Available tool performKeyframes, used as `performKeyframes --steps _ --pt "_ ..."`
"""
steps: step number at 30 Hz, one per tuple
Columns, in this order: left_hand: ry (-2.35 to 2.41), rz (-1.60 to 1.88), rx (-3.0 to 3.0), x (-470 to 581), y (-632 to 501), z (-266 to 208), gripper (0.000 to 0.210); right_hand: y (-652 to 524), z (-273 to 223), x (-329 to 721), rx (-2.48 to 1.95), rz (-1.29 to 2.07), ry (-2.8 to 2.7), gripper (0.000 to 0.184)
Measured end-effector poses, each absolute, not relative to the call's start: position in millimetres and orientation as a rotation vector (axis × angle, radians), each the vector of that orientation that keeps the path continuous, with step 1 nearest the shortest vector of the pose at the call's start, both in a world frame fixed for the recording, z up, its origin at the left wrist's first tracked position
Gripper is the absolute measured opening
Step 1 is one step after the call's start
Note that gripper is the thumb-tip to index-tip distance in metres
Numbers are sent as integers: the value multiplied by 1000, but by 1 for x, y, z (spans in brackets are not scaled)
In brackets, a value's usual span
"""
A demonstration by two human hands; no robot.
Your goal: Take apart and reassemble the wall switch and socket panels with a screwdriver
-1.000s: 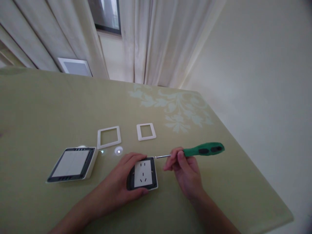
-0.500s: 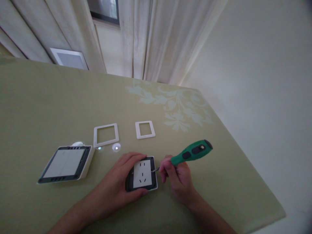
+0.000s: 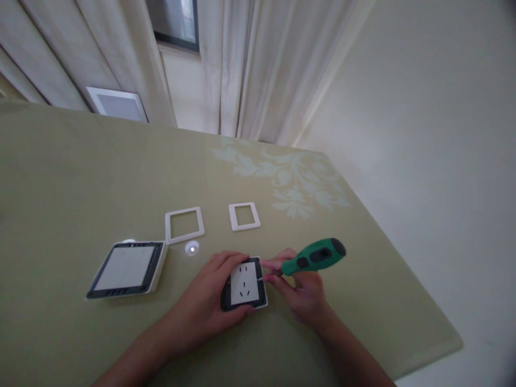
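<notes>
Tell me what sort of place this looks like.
Probably a room in a home: long cream fabric curtains hang either side of a dark-framed glass window, beyond a flat, pale green, floral-patterned table.

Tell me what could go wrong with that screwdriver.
The screwdriver slants toward the dark border of the socket, so its tip may slip and scratch the white face. The left hand holds the socket close by, so a slip might also jab its fingers.
</notes>
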State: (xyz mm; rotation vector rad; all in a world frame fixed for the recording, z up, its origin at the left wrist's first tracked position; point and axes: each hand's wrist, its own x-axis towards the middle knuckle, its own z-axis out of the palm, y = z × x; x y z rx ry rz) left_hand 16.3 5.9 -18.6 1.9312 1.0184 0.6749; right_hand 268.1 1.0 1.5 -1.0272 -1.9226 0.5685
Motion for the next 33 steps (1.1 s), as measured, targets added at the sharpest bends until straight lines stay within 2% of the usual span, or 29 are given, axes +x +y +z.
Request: performKeyframes --steps 4,11,17,22,26,33 --pt "1011 700 1914 18 8 -16 69 2 2 271 -1027 563 -1958 22" --pt "990 719 1923 23 11 -19 71 5 11 269 -1015 662 -2008 34" --pt "1009 760 1965 29 10 -27 79 -6 5 256 -1182 870 -1686 31" --pt "1055 720 1983 35 7 -22 81 -21 -15 246 -1336 697 -1349 15" --pt "1073 729 1971 37 6 -15 71 -22 -25 242 -1365 594 -1230 16" --pt "1200 761 1928 43 5 -19 69 -14 -25 236 -1367 577 -1211 22"
